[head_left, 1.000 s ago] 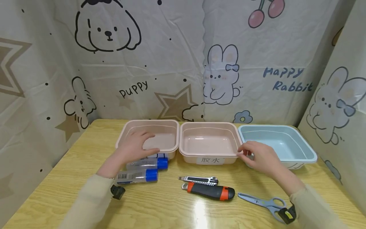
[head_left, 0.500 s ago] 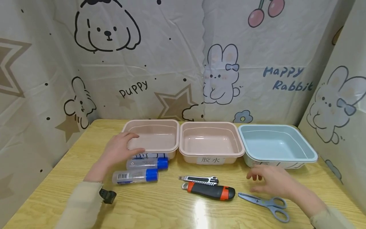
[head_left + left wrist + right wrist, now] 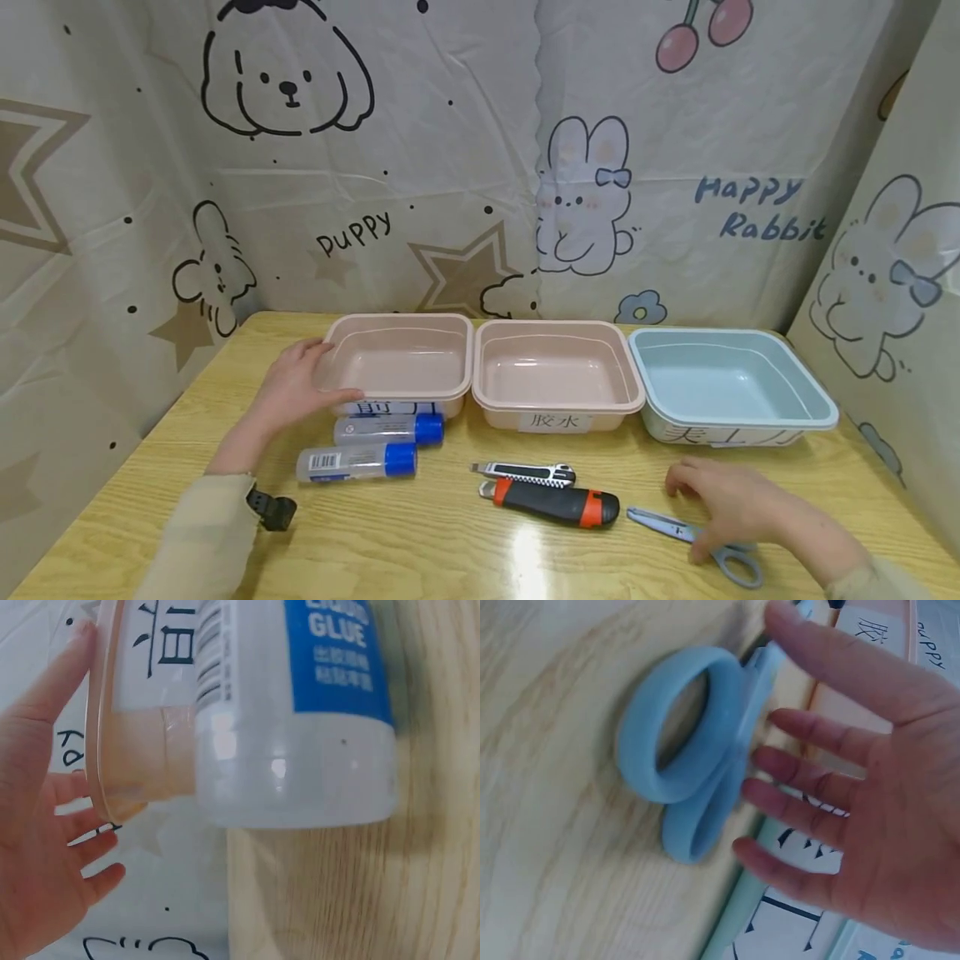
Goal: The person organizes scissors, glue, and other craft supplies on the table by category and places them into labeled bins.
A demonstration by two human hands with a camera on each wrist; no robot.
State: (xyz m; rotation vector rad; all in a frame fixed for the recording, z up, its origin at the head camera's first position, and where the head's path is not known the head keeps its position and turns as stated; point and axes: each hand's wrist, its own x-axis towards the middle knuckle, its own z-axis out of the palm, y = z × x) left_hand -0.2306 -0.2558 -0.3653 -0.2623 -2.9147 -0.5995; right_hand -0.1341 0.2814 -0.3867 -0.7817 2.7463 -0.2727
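1. The right hand (image 3: 738, 500) hovers over the blue scissors (image 3: 678, 528), which lie at the near right of the tabletop (image 3: 420, 542). It hides their middle and part of one handle loop. Its fingers are apart; whether any touches the scissors cannot be told.
2. The left hand (image 3: 288, 387) is at the near left corner of the left pink bin (image 3: 412, 397), fingers spread, thumb by the near rim.
3. The far glue bottle (image 3: 378, 430) blocks the lower part of that bin's label (image 3: 397, 407). The left sleeve (image 3: 198, 533) is cut off at the near edge of the view.
4. Compared with half a second ago, the right hand has come nearer, from beside the blue bin (image 3: 738, 422) to above the scissors. The left hand has shifted slightly left. The near glue bottle (image 3: 348, 463), slim knife (image 3: 525, 474) and thick knife (image 3: 551, 504) lie as before.
5. The middle pink bin (image 3: 558, 408) stands between the other two bins, all along the far edge, before a patterned cloth (image 3: 450, 167). Wood grain shows between bottles and knives, and on the near side of both knives.
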